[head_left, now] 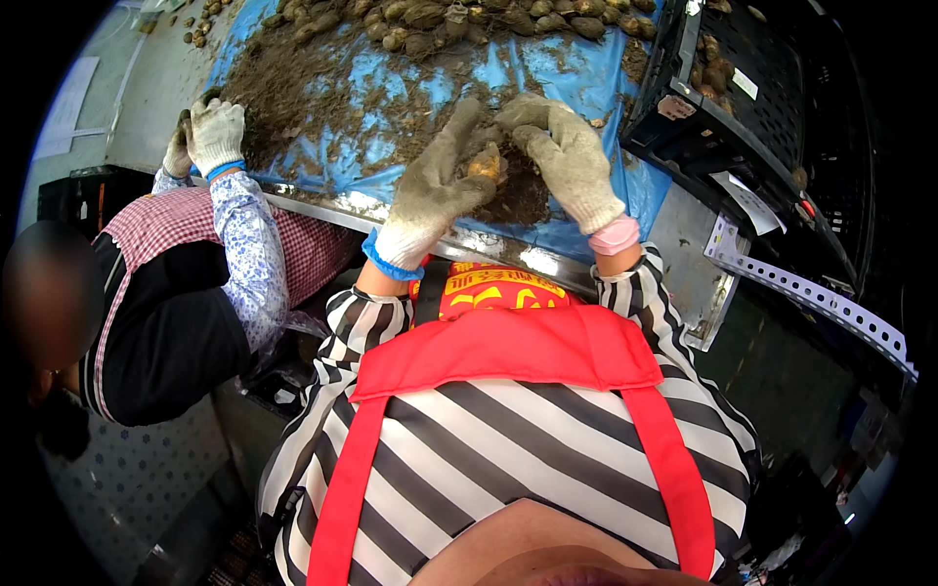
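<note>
Both my hands wear soil-stained whitish work gloves over the blue plastic sheet. A brown, papery-skinned bulb (487, 164) rests in my left hand (435, 181), between thumb and fingers, with its lower side above loose dark soil. Close to its right is my right hand (572, 156), fingers bent and drawn toward the thumb near the top of the bulb. Whatever its fingertips pinch, if anything, is hidden. A heap of similar soil-covered bulbs (430, 24) lies at the far side of the sheet.
Dark soil (293, 93) is spread over the blue sheet (611, 88). A black plastic crate (674, 117) holding some bulbs stands at the right. A perforated white strip (811, 293) juts out below it. At the left a co-worker's gloved hands (215, 137) are over the table edge.
</note>
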Demonstrator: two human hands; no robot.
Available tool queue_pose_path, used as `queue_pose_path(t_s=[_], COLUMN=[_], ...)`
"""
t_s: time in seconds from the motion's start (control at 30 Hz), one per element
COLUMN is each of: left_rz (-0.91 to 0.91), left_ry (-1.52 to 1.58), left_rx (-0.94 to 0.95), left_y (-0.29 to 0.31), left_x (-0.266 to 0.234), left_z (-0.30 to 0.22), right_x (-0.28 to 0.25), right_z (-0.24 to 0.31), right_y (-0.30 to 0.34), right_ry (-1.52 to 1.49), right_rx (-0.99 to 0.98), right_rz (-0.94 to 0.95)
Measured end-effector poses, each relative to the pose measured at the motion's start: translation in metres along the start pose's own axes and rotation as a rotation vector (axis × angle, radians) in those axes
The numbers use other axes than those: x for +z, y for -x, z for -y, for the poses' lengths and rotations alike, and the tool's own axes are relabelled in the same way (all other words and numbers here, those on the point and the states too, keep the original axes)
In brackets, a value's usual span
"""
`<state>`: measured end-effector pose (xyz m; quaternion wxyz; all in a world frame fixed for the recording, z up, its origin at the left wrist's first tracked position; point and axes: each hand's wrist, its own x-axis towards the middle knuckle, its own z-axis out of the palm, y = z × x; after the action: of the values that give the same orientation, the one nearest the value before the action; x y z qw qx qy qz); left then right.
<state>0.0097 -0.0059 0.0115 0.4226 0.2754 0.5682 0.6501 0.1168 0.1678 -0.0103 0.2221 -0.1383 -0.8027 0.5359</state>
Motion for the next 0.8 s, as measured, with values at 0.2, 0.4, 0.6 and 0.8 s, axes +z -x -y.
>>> queue_pose_path(t_s=[0.2, 0.4, 0.6, 0.8], left_rz=[-0.001, 0.031, 0.042, 0.044], left_ry=[-0.14, -0.309, -0.342, -0.428], left_rx=[-0.017, 0.031, 0.109, 0.121], left_y=[-0.001, -0.001, 0.0, 0.007], left_x=[-0.001, -0.003, -0.004, -0.008], left_z=[-0.004, 0.005, 0.004, 0.007], right_x=[0.006, 0.011, -0.006, 0.004], right_z=[0.001, 0.012, 0.005, 0.01], right_y=[0.01, 0.002, 0.003, 0.018], right_ry=[-0.021, 0.369, 0.095, 0.198], right_rx=[-0.223, -0.016, 0.0, -0.3], right_rz=[0.122, 0.071, 0.096, 0.116])
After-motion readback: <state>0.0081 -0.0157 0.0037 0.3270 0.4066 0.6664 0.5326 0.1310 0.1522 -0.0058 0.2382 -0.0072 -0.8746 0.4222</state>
